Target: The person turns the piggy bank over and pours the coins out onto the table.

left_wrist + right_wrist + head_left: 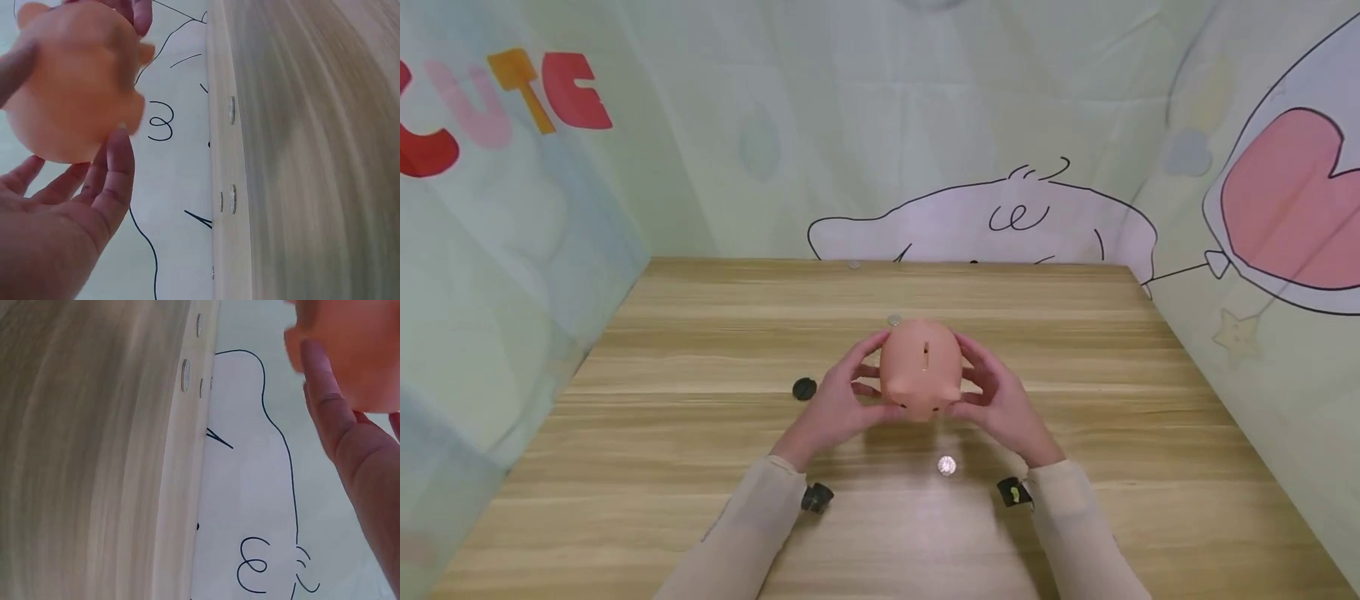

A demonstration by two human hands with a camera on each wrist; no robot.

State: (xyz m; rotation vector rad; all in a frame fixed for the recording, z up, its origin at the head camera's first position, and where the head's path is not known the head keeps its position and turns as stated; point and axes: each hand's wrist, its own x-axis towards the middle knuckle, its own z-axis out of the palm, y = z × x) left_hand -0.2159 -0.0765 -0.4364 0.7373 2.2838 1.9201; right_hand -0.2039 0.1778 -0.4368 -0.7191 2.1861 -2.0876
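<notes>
A pink piggy bank (917, 362), coin slot facing up and snout toward me, is held raised over the table between both hands. My left hand (842, 400) grips its left side, thumb near the front and fingers spread behind. On the opposite side my right hand (1000, 400) grips it the same way. In the left wrist view the piggy bank (78, 81) hangs clear of the tabletop, fingers curled under its round body. The right wrist view shows only part of the piggy bank (356, 356), with right-hand fingers (328, 394) against it.
A shiny coin (947, 466) lies on the wooden table (700, 467) in front of the piggy bank. Another coin (894, 320) lies behind it, and one more coin (853, 264) at the back edge. A small black round piece (804, 388) sits left. Printed cloth (887, 125) surrounds the table.
</notes>
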